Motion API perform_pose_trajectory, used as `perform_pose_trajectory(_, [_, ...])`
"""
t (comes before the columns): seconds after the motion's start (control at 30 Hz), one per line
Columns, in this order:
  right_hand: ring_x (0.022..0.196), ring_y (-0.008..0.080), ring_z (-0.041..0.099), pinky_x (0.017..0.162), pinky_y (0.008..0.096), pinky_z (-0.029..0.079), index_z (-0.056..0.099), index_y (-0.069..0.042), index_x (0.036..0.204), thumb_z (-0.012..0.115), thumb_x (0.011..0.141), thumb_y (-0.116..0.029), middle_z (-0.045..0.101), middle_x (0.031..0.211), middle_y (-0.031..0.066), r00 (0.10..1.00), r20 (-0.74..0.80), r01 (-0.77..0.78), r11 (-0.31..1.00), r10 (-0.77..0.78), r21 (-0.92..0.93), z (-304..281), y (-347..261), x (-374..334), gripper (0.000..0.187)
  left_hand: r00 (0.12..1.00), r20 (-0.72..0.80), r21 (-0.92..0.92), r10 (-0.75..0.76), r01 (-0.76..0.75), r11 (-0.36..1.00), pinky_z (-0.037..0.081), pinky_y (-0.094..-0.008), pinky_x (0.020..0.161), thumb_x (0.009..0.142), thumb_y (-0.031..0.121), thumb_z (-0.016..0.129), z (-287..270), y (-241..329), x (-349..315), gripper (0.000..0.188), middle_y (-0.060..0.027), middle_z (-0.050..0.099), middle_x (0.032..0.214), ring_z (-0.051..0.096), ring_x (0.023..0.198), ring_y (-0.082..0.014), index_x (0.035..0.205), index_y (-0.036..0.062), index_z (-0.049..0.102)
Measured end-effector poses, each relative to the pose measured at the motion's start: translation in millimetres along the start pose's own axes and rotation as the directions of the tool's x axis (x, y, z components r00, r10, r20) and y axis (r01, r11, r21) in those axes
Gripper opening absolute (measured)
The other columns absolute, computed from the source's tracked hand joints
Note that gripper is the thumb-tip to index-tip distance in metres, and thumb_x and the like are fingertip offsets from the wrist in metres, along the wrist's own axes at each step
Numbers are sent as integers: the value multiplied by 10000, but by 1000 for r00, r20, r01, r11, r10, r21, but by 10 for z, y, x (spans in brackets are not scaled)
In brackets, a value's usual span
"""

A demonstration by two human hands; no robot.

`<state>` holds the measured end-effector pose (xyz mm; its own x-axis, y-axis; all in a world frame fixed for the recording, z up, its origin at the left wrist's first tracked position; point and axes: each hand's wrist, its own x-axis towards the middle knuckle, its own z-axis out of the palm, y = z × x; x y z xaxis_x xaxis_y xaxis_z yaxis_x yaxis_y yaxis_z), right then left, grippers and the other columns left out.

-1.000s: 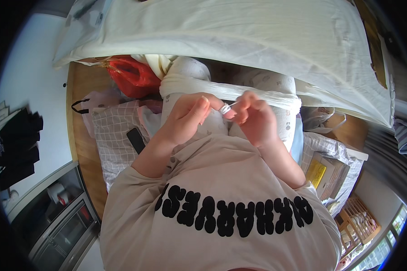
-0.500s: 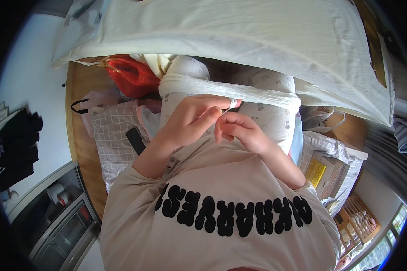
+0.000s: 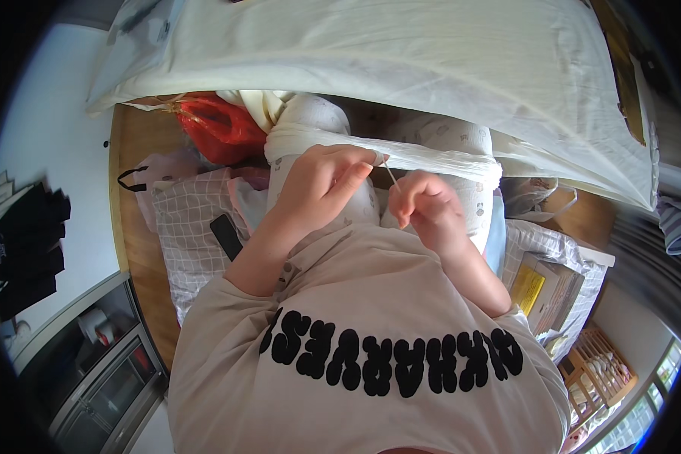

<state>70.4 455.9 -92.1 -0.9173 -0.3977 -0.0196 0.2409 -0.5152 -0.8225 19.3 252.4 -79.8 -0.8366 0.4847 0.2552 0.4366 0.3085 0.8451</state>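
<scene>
A skein of white yarn [image 3: 431,159] is stretched in a loop around both of my bent knees. My left hand [image 3: 319,185] is in front of it, fingers curled toward the right, with a little white yarn wound around a fingertip. From that fingertip a thin strand [image 3: 391,175] runs taut down to my right hand [image 3: 425,206]. The right fingers are bent together in a pinch at the strand's lower end, slightly blurred. Both hands are above my lap, apart from each other. Patterned white trousers [image 3: 473,208] cover my legs.
A cream cloth [image 3: 371,53] drapes over the surface ahead, above my knees. A red bag [image 3: 218,129] lies left of my legs. Beside my left forearm, a dark phone [image 3: 225,234] rests on checked fabric [image 3: 185,219]. Boxes [image 3: 548,291] are stacked at right.
My right hand has moved right and turned, drawing away from the left fingertip. The strand between the hands now shows stretched. My left hand has shifted slightly up and left.
</scene>
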Motion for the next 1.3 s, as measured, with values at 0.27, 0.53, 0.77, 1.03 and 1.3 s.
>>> perform_pose_trajectory(0.27, [700, 122, 506, 641, 246, 392, 552, -7, 792, 430, 848, -13, 560, 792, 50, 969, 123, -186, 959, 215, -212, 58, -4, 53, 134, 988, 7, -324, -157, 151, 934, 438, -295, 615, 1007, 251, 470, 32, 98, -6, 309, -130, 703, 1030, 546, 660, -140, 1023, 6, 658])
perform_pose_trajectory(0.53, [712, 149, 495, 678, 281, 397, 532, -40, 868, 426, 891, -176, 541, 777, 60, 961, -218, -147, 981, 172, 126, -202, 106, 142, 174, 941, 227, -694, -252, 338, 636, 424, -271, 621, 1034, 368, 374, 151, -27, -57, 462, -68, 705, 962, 493, 652, -99, 933, 8, 646])
perform_pose_trajectory(0.77, [693, 133, 501, 624, 265, 395, 529, -25, 826, 426, 892, -88, 557, 749, 59, 979, -71, 159, 940, -188, -301, -31, -95, 39, 138, 998, 4, -33, -65, 65, 997, 434, -287, 539, 1008, 322, 482, 173, 26, -8, 377, -41, 682, 839, 535, 596, -100, 1039, 3, 679])
perform_pose_trajectory(1.03, [731, 122, 534, 654, 268, 430, 578, -4, 843, 450, 864, -30, 599, 775, 48, 998, 22, -41, 855, 62, -518, -45, 19, 21, 132, 949, 121, -576, -290, 305, 758, 431, -230, 583, 1048, 367, 326, 257, 164, -46, 500, -68, 695, 1092, 497, 615, -95, 1189, 6, 643])
perform_pose_trajectory(1.3, [725, 105, 502, 693, 249, 416, 542, -40, 859, 412, 944, -90, 546, 832, 27, 970, -240, -53, 997, 39, -51, -89, -77, 101, 163, 971, 77, -433, -227, 237, 870, 374, -280, 574, 1019, 250, 418, 223, 181, -36, 382, -39, 696, 817, 512, 595, -120, 850, 17, 668])
